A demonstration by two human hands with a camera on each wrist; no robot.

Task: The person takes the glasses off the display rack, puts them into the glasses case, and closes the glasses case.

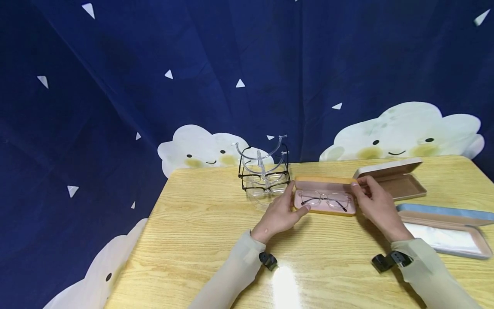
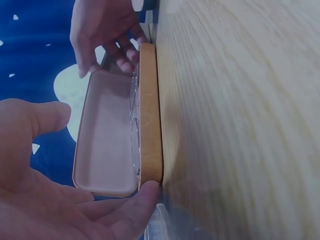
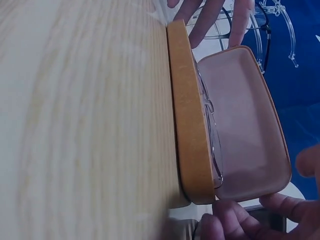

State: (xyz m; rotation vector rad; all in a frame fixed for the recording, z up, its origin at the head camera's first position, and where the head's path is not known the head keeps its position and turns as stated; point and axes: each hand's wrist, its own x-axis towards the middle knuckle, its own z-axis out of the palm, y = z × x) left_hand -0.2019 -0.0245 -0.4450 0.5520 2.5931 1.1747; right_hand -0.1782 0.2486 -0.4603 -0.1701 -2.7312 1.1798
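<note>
An orange glasses case (image 1: 325, 213) with pale pink lining stands open, its lid tilted up at the back. Thin metal-framed glasses (image 1: 324, 198) with dark temple tips lie in its base. The left hand (image 1: 278, 216) is at the case's left end, a fingertip touching it, with the thumb held apart, as the left wrist view shows. At the right end is the right hand (image 1: 377, 206), its fingers by the lid's corner and the case end. In the right wrist view its thumb (image 3: 309, 161) stands off the lid.
A clear display stand (image 1: 260, 161) with two dark-framed glasses is left of the case. To the right are an open case with a pale lid (image 1: 387, 167) and an open blue case (image 1: 444, 210) holding a white cloth (image 1: 444, 237). A dark blue curtain (image 1: 247, 51) hangs behind the wooden table (image 1: 200, 223).
</note>
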